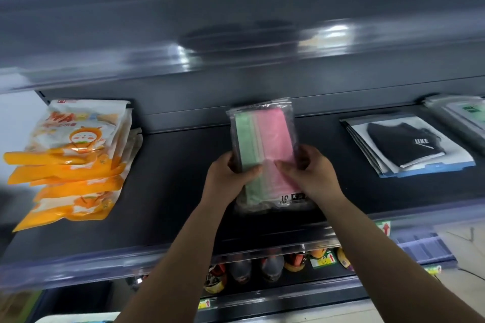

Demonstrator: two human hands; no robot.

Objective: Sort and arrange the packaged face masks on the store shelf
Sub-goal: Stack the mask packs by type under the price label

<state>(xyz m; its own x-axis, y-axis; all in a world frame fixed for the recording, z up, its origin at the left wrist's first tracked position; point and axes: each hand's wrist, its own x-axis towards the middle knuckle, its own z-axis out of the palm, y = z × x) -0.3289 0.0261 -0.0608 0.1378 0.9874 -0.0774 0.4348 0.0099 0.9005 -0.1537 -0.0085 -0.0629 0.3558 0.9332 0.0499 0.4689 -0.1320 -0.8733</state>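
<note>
A clear plastic pack of green and pink face masks (265, 136) stands tilted over the middle of the dark shelf (168, 191). My left hand (231, 176) grips its left edge with the thumb across the front. My right hand (309, 173) grips its right edge the same way. A fanned stack of orange and white mask packs (78, 160) lies at the shelf's left. On the right lies a stack of packs showing a black mask (406, 147).
More grey packs (462, 115) lie at the far right edge. A glossy upper shelf (236, 42) overhangs the space. Below the shelf's front rail (105, 262), a lower shelf holds several small bottles (262, 267) and price tags.
</note>
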